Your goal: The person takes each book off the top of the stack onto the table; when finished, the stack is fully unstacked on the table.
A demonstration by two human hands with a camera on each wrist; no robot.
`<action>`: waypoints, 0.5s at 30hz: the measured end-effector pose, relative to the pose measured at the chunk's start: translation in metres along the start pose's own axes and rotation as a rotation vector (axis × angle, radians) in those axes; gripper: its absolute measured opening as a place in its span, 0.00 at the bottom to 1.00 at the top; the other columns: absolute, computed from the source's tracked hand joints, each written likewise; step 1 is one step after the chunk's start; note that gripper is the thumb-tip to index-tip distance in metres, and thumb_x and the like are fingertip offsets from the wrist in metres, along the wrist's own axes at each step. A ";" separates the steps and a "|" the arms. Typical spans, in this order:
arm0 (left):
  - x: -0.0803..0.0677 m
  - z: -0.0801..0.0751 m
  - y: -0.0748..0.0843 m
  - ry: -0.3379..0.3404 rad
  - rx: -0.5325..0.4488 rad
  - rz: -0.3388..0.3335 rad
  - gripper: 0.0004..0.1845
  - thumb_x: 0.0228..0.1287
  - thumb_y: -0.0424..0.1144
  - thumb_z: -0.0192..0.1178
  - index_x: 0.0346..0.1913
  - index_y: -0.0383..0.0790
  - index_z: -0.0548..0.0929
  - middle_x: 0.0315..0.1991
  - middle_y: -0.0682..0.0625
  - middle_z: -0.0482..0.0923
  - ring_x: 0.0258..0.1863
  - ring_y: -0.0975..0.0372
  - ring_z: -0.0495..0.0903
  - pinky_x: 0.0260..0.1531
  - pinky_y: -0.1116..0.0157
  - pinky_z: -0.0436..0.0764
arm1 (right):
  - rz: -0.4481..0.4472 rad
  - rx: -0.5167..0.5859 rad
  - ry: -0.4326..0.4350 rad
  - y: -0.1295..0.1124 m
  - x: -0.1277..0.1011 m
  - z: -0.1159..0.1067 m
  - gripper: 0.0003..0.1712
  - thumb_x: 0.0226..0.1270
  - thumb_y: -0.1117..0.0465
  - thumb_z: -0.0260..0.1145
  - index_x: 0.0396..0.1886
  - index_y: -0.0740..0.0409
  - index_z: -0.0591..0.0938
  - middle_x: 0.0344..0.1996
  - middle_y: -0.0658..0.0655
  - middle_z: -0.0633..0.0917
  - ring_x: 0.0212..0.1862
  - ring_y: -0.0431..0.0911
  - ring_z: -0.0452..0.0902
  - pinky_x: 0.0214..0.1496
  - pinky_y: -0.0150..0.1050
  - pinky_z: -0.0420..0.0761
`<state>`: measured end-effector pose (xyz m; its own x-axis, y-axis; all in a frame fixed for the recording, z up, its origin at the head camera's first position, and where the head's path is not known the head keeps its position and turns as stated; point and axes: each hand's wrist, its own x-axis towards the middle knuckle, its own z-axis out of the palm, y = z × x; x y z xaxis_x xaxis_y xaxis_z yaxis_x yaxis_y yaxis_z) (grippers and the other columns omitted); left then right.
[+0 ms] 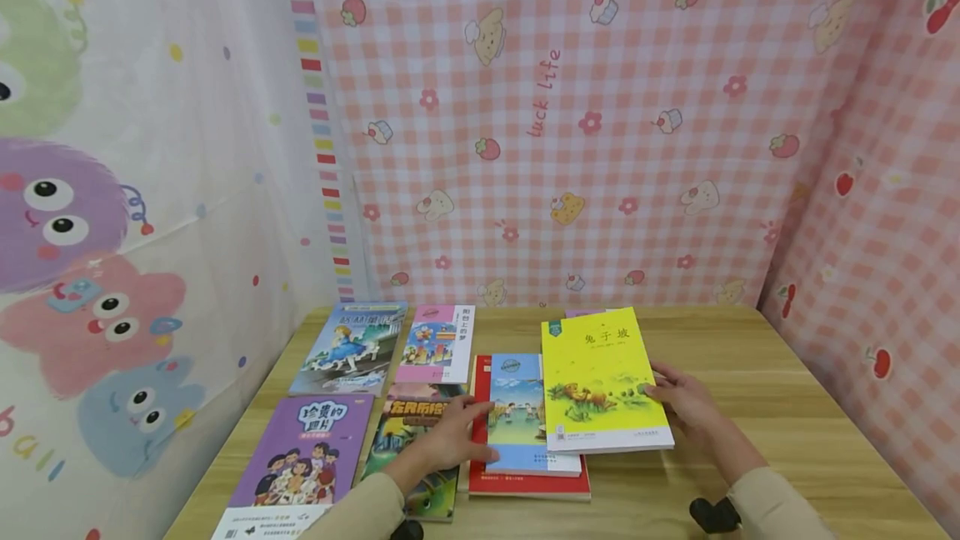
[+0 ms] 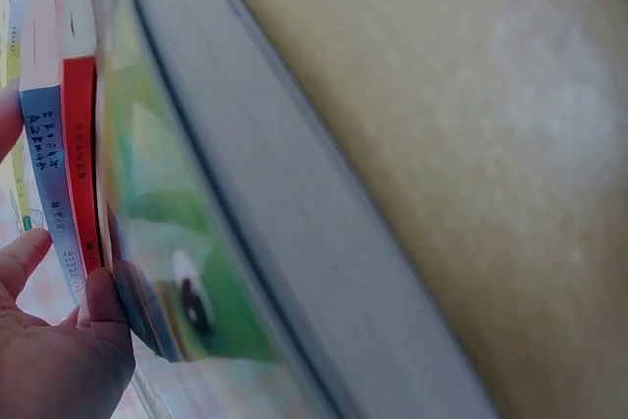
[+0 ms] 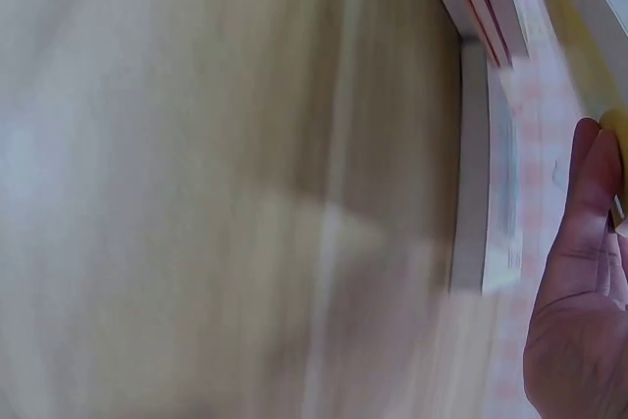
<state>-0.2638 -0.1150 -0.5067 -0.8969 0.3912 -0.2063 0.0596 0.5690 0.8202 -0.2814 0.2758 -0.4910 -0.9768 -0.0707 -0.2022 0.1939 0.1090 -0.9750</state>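
My right hand (image 1: 686,402) holds a yellow book (image 1: 603,386) by its right edge, thumb on the cover. The book is raised and covers the right part of a blue book (image 1: 517,407). That blue book lies on a larger red book (image 1: 525,486). At the left edge of the blue book is my left hand (image 1: 453,432), fingers and thumb spread apart. In the left wrist view its thumb is by the red book's spine (image 2: 78,144). The yellow book also shows at the right edge of the right wrist view, beside the right hand (image 3: 579,331).
To the left lie a purple book (image 1: 300,457), a light blue book (image 1: 352,348), a pink book (image 1: 435,344) and a green book (image 1: 431,494) partly under my left arm. Another book (image 1: 581,312) peeks out behind the yellow one. Checked cloth (image 1: 600,148) hangs behind the wooden table (image 1: 795,440).
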 end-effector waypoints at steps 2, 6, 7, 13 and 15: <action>0.000 0.000 -0.001 -0.002 -0.001 0.000 0.41 0.57 0.43 0.74 0.73 0.47 0.69 0.74 0.34 0.47 0.72 0.37 0.49 0.61 0.35 0.63 | -0.006 -0.022 0.002 -0.001 0.003 -0.010 0.38 0.77 0.62 0.57 0.78 0.68 0.51 0.67 0.71 0.70 0.44 0.43 0.83 0.44 0.40 0.82; 0.002 -0.001 -0.002 -0.012 0.003 -0.002 0.41 0.57 0.44 0.74 0.73 0.47 0.68 0.75 0.34 0.46 0.72 0.37 0.49 0.61 0.35 0.63 | -0.005 -0.045 0.011 -0.004 0.008 -0.032 0.39 0.78 0.59 0.56 0.78 0.67 0.50 0.71 0.73 0.63 0.45 0.41 0.82 0.45 0.39 0.82; 0.002 -0.001 -0.002 -0.014 0.008 -0.004 0.41 0.57 0.44 0.74 0.73 0.48 0.68 0.75 0.35 0.46 0.72 0.37 0.49 0.60 0.35 0.63 | -0.004 -0.050 0.014 -0.005 0.009 -0.037 0.40 0.78 0.59 0.56 0.78 0.67 0.49 0.71 0.73 0.62 0.44 0.40 0.82 0.45 0.39 0.82; 0.003 -0.002 -0.002 -0.023 0.027 -0.012 0.40 0.58 0.45 0.73 0.73 0.49 0.68 0.75 0.35 0.46 0.72 0.37 0.49 0.60 0.35 0.64 | 0.008 -0.092 0.033 -0.008 0.014 -0.076 0.41 0.78 0.58 0.57 0.79 0.66 0.47 0.68 0.72 0.68 0.42 0.39 0.82 0.44 0.40 0.82; 0.003 -0.002 -0.002 -0.028 0.017 -0.016 0.40 0.58 0.44 0.73 0.73 0.49 0.68 0.75 0.35 0.46 0.72 0.37 0.49 0.60 0.35 0.64 | 0.016 -0.107 0.042 -0.009 0.014 -0.092 0.42 0.77 0.58 0.57 0.78 0.67 0.46 0.59 0.66 0.78 0.41 0.40 0.82 0.43 0.41 0.83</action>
<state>-0.2676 -0.1164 -0.5077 -0.8851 0.4021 -0.2342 0.0533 0.5876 0.8074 -0.3054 0.3653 -0.4770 -0.9770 -0.0271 -0.2115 0.2009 0.2153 -0.9557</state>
